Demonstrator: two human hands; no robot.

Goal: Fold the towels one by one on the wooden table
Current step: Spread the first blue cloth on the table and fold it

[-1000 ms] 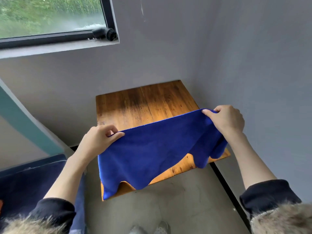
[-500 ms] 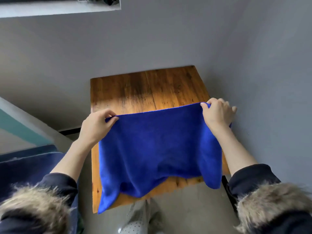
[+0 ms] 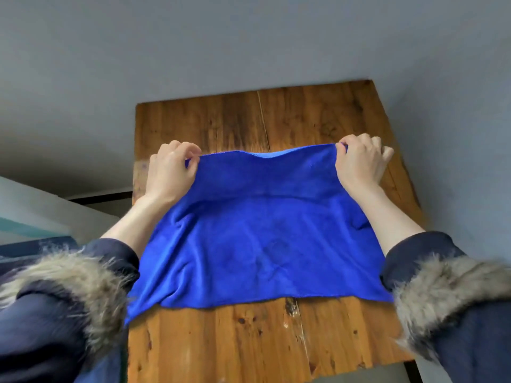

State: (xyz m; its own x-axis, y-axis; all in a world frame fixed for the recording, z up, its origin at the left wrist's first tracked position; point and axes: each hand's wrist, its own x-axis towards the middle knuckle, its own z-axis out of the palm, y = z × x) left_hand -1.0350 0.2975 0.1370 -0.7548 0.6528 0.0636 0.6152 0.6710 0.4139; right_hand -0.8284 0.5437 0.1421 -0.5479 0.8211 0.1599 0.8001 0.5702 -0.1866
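Hands: the left hand and the right hand each pinch one far corner of the soft royal-blue microfibre towel, fingers curled on the cloth.
Towel place: its near part lies on the worn wooden counter, the near hem short of the near edge; the far hem is lifted and sags between the hands.
Handling: probably light, limp, wrinkle-prone, not fragile.
Hold: the corners look best, since the hem droops mid-span.

wall: plain grey, behind everything
sleeves: dark navy, shaggy fur trim
left edge: pale teal-striped ledge
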